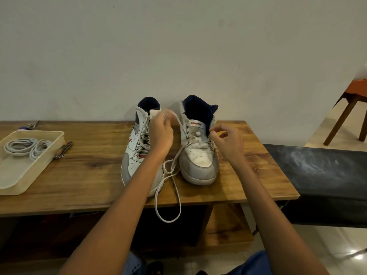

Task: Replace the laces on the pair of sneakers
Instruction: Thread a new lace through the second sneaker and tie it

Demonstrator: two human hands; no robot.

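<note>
The left hand (161, 133) pinches the slack white lace (168, 195), lifting it clear of the worn white-and-grey right sneaker (199, 161) at table centre, so it slides out. At three o'clock, right hand (228, 143) fingers nip an eyelet strand, probably steadying.

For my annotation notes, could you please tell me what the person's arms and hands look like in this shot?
Both forearms are bare, with no sleeves in view. The left hand and right hand wear no gloves, and no rings, watch or bracelet are visible. Blue trousers show at the bottom edge.
</note>
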